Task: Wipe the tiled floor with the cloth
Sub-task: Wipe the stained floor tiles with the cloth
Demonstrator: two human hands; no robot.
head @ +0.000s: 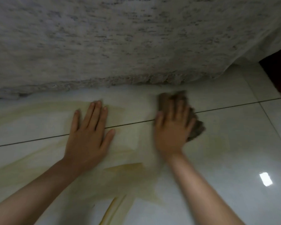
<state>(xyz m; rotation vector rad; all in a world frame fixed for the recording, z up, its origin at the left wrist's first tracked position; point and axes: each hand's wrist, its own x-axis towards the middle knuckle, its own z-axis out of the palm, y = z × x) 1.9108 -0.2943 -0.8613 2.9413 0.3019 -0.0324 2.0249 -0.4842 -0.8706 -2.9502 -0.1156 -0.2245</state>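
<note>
the pale tiled floor (pixel 225 143) is showing yellowish streaks (pixel 125 169) under both hands. the left hand (pixel 89 135) is pressing flat, fingers straight. the right hand (pixel 172 130), blurred, is pressing the brown cloth (pixel 196 127), just short of the speckled fabric's edge (pixel 136 80).

Brown cloth (pixel 195 127), pale glossy floor (pixel 234 143) with yellowish smears, seemingly grey-speckled fabric (pixel 120 38)

A pale grey fabric (pixel 120 38) (flecked with dark specks, its lower edge rough) was seen draped across the upper view. A dark red-brown block (pixel 277 70) was cut off at the right edge - just beside the fabric.
</note>
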